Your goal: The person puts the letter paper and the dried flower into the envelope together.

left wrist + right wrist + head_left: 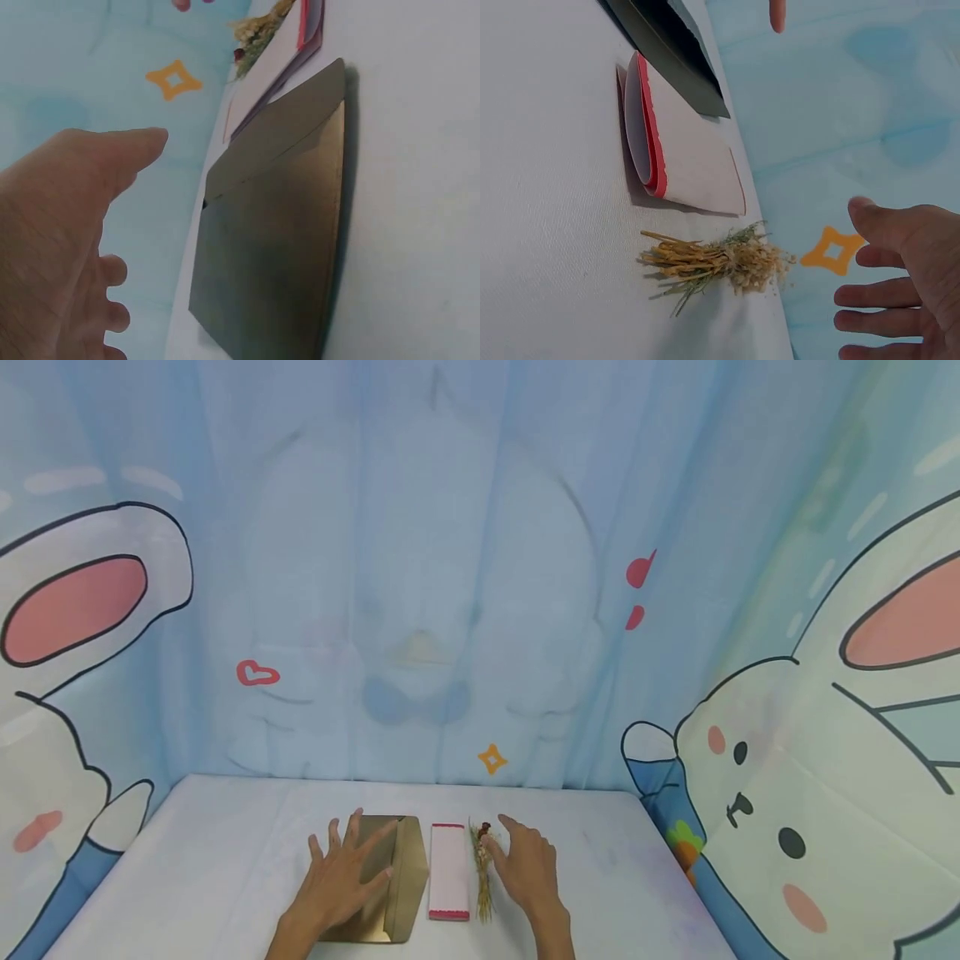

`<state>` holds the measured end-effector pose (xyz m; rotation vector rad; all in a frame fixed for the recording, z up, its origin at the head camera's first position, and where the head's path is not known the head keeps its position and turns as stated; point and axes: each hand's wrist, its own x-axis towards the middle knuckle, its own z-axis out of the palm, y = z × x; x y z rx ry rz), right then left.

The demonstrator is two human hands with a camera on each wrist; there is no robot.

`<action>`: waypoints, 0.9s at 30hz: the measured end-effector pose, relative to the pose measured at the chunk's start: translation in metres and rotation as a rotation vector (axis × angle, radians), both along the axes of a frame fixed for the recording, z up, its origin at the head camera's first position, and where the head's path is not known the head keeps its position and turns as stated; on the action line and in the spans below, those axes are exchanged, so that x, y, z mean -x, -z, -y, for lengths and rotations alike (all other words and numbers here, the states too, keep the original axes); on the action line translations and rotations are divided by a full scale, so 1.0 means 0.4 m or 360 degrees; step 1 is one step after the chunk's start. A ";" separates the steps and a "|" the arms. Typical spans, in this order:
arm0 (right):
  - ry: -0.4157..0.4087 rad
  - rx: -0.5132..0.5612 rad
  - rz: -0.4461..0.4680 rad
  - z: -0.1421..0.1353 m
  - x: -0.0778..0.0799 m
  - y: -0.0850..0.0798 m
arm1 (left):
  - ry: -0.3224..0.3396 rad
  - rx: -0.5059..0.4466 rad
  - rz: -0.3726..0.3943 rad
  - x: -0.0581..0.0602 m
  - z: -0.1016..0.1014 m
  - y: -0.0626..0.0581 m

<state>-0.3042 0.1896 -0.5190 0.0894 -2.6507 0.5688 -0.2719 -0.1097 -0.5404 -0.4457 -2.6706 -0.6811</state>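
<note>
Left hand (pixel 336 875) spread, empty, over a glossy gold envelope (pixel 408 872); right hand (pixel 529 868) extended, empty, by 1 wispy dried bouquet (pixel 483 881) beside folded red-edged paper (pixel 448 872).

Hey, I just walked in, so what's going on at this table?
A person holds both hands over a white table, gripping nothing. The left hand, fingers spread, hovers above a gold envelope with its flap open. The right hand hovers beside a small bunch of dried flowers. Between envelope and flowers lies a folded pale pink paper with red edges.
</note>
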 end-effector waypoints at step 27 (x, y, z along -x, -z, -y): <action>0.0231 -0.0005 0.0325 0.173 -0.010 0.068 | 0.0113 -0.0040 0.0495 -0.018 -0.022 0.052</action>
